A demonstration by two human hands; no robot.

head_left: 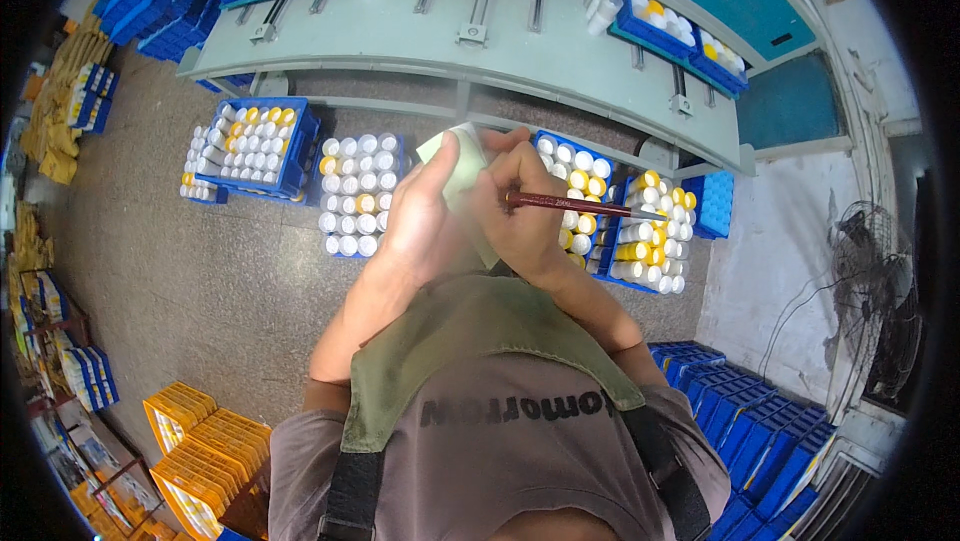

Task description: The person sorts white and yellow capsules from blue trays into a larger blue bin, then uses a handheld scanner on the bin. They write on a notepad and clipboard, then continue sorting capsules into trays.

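Note:
In front of my chest, my left hand (422, 211) grips a pale yellow-green paper pad (464, 163), its thumb along the near left side. My right hand (522, 206) is closed around a slim dark red pen (580, 204), whose tapered silver end points out to the right. The right fingers lie against or very close to the paper; the exact contact is hidden. Beyond the hands, low on the floor, sit blue crates of white and yellow capped bottles (358, 181), with another such crate (655, 231) to the right.
A long pale workbench (380, 41) with metal rails spans the far side, carrying blue trays (655, 21) of bottles. Stacked yellow crates (215, 451) stand at the near left, blue crates (750, 421) at the near right. A fan (865, 251) is by the right wall.

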